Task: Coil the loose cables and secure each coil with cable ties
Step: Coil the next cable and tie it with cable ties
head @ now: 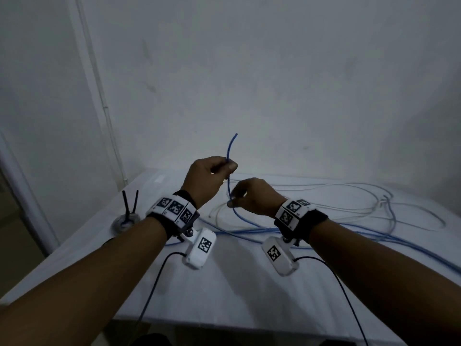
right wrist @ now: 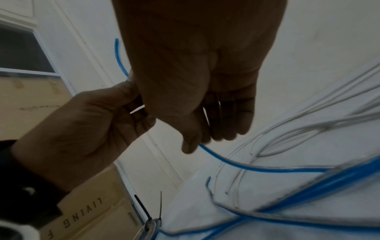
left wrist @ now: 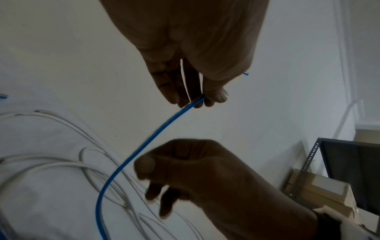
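A blue cable rises from the white table, its free end pointing up. My left hand pinches it just below that end between thumb and fingertips. Slightly lower, my right hand has thumb and curled fingers round the same cable. From there it curves down and runs off right over the cloth. Loose white cables lie looped behind it. Two black cable ties stand up from a small coil at the table's left corner.
A white cloth covers the table, whose front edge is near me. More blue cable trails toward the right edge. Walls close the back and left. Cardboard boxes and a metal shelf stand beside the table. Black camera leads hang below my wrists.
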